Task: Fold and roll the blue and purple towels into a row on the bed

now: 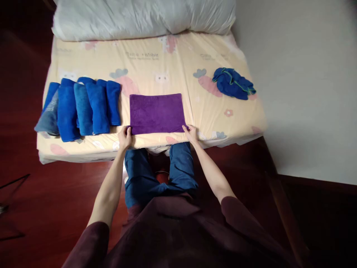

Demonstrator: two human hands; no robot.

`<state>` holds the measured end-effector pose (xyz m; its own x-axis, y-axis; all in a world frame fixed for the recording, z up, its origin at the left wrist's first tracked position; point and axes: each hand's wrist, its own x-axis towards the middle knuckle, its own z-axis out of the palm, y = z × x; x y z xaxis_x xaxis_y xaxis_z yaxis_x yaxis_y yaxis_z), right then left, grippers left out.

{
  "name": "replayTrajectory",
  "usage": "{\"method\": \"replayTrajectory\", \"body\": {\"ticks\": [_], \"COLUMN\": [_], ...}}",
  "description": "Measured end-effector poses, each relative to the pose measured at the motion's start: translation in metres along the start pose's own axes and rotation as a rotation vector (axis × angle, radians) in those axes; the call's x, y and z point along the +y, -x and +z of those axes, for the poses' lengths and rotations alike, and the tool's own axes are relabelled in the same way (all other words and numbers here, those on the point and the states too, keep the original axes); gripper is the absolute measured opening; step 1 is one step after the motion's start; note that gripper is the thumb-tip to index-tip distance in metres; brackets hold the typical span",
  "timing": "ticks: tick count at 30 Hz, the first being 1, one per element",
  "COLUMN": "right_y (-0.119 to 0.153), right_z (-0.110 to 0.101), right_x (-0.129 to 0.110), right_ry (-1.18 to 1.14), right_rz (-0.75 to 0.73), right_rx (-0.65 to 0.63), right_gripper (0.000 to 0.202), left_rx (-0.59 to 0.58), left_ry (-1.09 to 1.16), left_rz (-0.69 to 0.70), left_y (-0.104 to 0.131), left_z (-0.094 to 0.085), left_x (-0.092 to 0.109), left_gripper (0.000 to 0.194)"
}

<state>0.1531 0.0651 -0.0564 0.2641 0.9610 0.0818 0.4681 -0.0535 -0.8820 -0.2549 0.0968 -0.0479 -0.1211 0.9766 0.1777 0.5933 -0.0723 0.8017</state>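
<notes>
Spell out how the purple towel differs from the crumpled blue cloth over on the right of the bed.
The purple towel is spread in a flat rectangle; the blue cloth is bunched in a loose heap. The purple towel has a purple border, while the blue cloth shows green edging. The left hand and right hand grip the purple towel's near corners; neither touches the blue cloth. Both lie on the patterned sheet.

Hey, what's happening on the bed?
A person has a purple towel lying flat on the bed. The left hand holds its near left corner and the right hand its near right one. Rolled blue towels lie to the left, and a crumpled blue cloth lies to the right.
</notes>
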Motion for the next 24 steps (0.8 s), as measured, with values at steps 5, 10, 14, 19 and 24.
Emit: {"method": "replayTrajectory", "body": {"ticks": [5, 10, 14, 19, 24], "right_y": [0.006, 0.023, 0.037, 0.050, 0.056], "right_z": [-0.012, -0.032, -0.041, -0.041, -0.040], "right_x": [-0.005, -0.009, -0.010, 0.000, 0.008], "right_ry": [-0.047, 0.013, 0.085, 0.175, 0.237], "right_rz": [-0.086, -0.262, -0.340, -0.359, -0.419], "right_rx": [0.007, -0.083, -0.139, -0.210, -0.199], "right_gripper": [0.041, 0.018, 0.024, 0.030, 0.028], "left_rx": [-0.037, -0.093, -0.164, -0.260, -0.271], "left_ry": [0.038, 0.002, -0.078, -0.149, -0.231], "left_rz": [0.060, 0.116, 0.222, 0.357, 0.393], "left_y": [0.008, 0.025, 0.037, 0.049, 0.056], "left_z": [-0.016, -0.032, -0.045, -0.058, -0.058], "left_x": [-0.004, -0.011, -0.014, -0.021, -0.030], "left_gripper": [0.038, 0.038, 0.031, 0.033, 0.035]}}
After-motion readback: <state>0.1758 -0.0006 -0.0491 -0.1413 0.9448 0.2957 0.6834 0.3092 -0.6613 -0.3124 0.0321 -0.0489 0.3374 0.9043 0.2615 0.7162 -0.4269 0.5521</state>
